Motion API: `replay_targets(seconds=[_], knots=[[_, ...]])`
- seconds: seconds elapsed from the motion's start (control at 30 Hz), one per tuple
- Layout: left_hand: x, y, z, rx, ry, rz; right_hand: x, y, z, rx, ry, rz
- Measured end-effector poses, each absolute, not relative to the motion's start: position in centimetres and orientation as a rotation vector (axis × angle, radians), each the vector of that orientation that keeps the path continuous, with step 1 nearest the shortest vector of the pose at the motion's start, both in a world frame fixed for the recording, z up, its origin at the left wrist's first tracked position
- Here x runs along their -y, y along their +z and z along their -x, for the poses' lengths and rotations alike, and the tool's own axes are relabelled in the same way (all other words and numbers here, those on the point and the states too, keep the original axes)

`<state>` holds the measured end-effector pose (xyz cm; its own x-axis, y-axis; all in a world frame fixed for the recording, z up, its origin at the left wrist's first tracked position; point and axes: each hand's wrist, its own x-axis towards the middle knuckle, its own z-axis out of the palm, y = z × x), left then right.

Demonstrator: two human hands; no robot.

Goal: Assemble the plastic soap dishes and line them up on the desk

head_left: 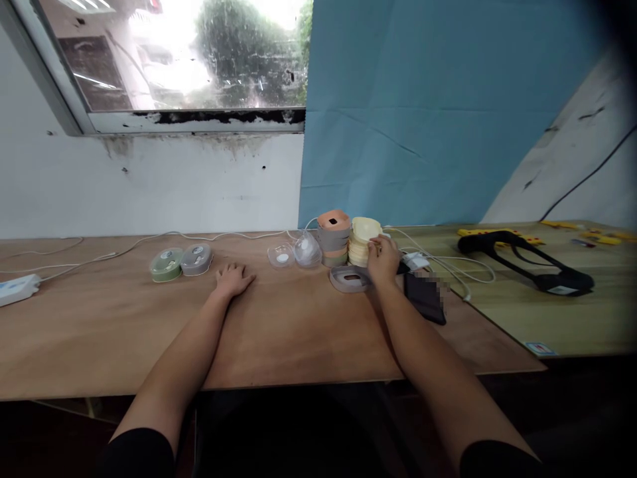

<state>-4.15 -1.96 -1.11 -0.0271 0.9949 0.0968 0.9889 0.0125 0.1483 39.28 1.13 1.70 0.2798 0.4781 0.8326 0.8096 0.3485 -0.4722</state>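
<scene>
My right hand [383, 260] is pinched on the side of a stack of cream-coloured lids [363, 240] near the back of the wooden table [279, 332]. Just left of it stands a stack of grey and orange frames [333, 237], and a single grey frame [350, 278] lies flat in front of my wrist. My left hand [231, 279] rests palm down on the table with its fingers loosely curled, holding nothing. Two clear plastic cups [297, 253] lie between my hands. A green container [166, 263] and a grey container [196, 258] sit to the left.
A black phone [424, 297] lies right of my right forearm among white cables [448, 262]. A black strap device [527, 260] and yellow pieces [485, 232] sit on the lighter table at right. A white power strip [17, 289] lies at far left. A blue sheet covers the wall.
</scene>
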Motion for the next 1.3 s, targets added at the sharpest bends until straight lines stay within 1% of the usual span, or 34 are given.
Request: replay_targets(seconds=[0.27, 0.4, 0.5, 0.57, 0.67, 0.8, 1.03, 1.1, 1.3], knots=[[2.3, -0.7, 3.8, -2.21, 0.338, -2.158, 0.6, 3.7, -37.5, 1.189, -0.492, 1.112], [2.5, 0.0, 3.5, -2.225, 0.573, -2.123, 2.0, 4.2, -34.8, 1.319, -0.44, 0.972], [2.5, 0.3, 3.3, -2.149, 0.879, -2.092, 3.5, 3.7, -32.1, 1.462, -0.262, 0.977], [2.6, 0.4, 3.2, -1.986, 1.079, -2.105, 4.5, 3.1, -30.1, 1.566, -0.103, 0.982], [3.0, 0.6, 3.0, -1.694, 1.217, -2.135, 5.8, 2.3, -27.4, 1.688, 0.194, 0.97], [4.0, 1.2, 2.2, -1.516, 1.148, -2.196, 6.2, 1.5, -25.3, 1.804, 0.566, 0.883], [5.0, 1.6, 0.6, -1.539, 0.91, -2.337, 5.2, 0.3, -25.1, 1.869, 0.977, 0.857], [4.9, 1.5, 0.6, -1.545, 0.874, -2.356, 5.2, 0.5, -25.3, 1.893, 0.96, 0.888], [4.7, 1.5, 0.9, -1.601, 0.8, -2.38, 5.3, 1.9, -26.7, 2.004, 0.436, 1.039]])
